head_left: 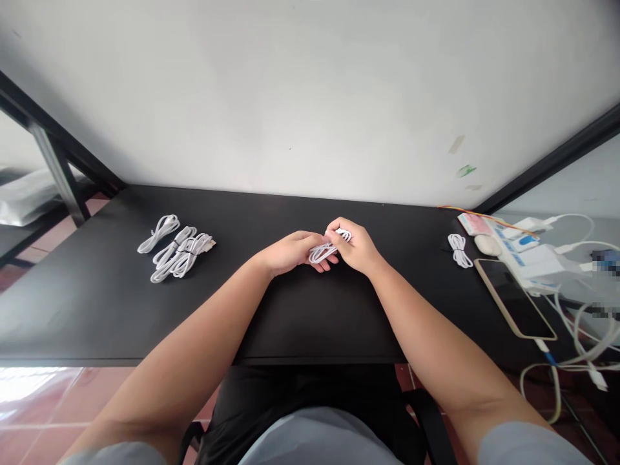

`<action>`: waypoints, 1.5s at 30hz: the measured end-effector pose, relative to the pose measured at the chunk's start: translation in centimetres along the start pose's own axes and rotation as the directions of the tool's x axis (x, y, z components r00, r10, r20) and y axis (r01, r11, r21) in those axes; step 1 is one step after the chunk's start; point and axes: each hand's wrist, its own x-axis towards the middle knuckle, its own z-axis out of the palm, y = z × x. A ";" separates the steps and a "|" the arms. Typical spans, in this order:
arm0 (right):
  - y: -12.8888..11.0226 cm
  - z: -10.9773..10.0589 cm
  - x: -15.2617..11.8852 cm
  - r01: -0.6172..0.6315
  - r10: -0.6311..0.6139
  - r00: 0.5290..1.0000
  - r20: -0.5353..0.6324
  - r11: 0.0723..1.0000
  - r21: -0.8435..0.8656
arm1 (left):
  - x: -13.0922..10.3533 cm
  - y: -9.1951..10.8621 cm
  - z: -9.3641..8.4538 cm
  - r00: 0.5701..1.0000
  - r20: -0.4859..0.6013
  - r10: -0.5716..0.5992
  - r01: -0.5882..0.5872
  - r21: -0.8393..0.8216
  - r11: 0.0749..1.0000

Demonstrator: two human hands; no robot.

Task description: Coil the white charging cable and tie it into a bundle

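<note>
A coiled white cable (320, 252) is held between both hands above the middle of the black desk (310, 310). My left hand (294, 250) is closed on the coil's left part, thumb on top and fingertips showing underneath. From the other side my right hand (355, 245) grips the coil's right end, fingers bent around it. Any tie at the coil's middle is mostly hidden by the fingers. Off to the left lie several bundled white cables (181, 253), some with dark ties. Another white cable bundle (459, 250) rests at the right, beyond my right hand.
At the right edge stand a power strip (520, 248) with white chargers (540, 263), a small white rounded case (487, 245) and a phone (516, 299) with a cable plugged in. Loose cords hang there. A white wall (310, 97) rises behind the desk.
</note>
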 end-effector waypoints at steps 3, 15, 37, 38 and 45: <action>0.2 0.2 0.1 -0.010 0.011 1.000 -0.013 0.999 0.031 | 0.0 0.1 0.1 1.000 0.002 0.009 -0.009 0.020 1.000; 0.4 0.5 0.3 -0.002 0.003 0.999 -0.052 1.000 0.021 | 0.5 -0.4 0.7 0.991 -0.100 0.092 -0.081 0.106 0.991; 0.6 -0.6 0.2 -0.067 0.049 0.986 0.159 0.991 0.112 | -0.2 0.4 0.0 0.990 -0.139 0.011 0.002 0.094 0.996; 0.6 -0.5 0.2 -0.045 0.032 0.989 0.142 0.995 0.091 | -0.2 0.3 0.0 0.990 -0.138 0.024 -0.013 0.082 0.997; 1.1 -0.3 0.2 0.053 -0.052 0.998 0.047 0.998 -0.031 | 0.0 -0.2 -0.4 0.989 -0.128 0.080 -0.079 0.006 0.997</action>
